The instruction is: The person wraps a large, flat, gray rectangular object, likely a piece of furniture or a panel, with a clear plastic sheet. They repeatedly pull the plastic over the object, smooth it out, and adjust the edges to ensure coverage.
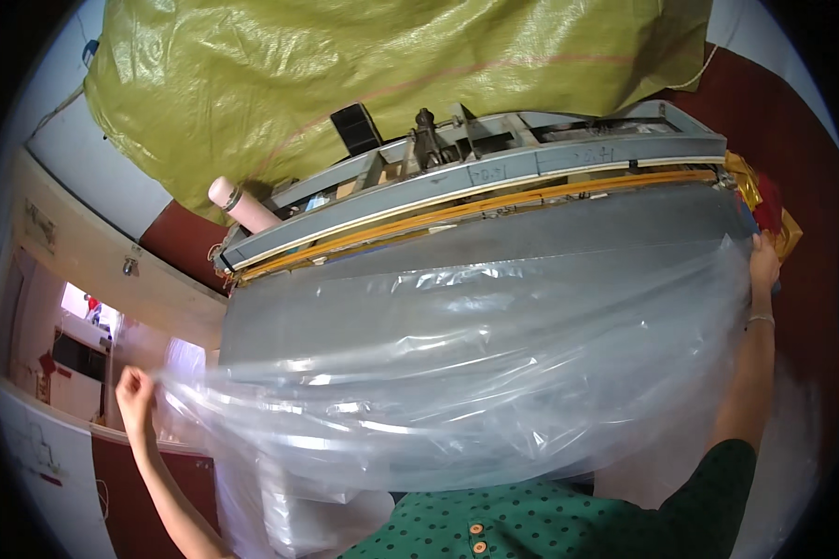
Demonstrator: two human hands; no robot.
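A wide sheet of clear plastic film (457, 391) stretches between my two hands and sags in shiny folds over the front of a grey work table (550, 238). At the far left, my left hand (135, 391) is closed in a pinch on one edge of the film, out beyond the table's corner. My right hand (763, 261) grips the film's other end beside the table's right edge. Behind the film's far edge, an orange strip (494, 207) runs along a long grey metal frame (494, 170), part of a machine like a bag sealer.
A pink bottle (242, 205) leans at the frame's left end. A dark phone (355, 129) rests against a yellow-green tarp (391, 65) at the back. Gold and red material (769, 210) hangs by the right end. On the left is a doorway (75, 354).
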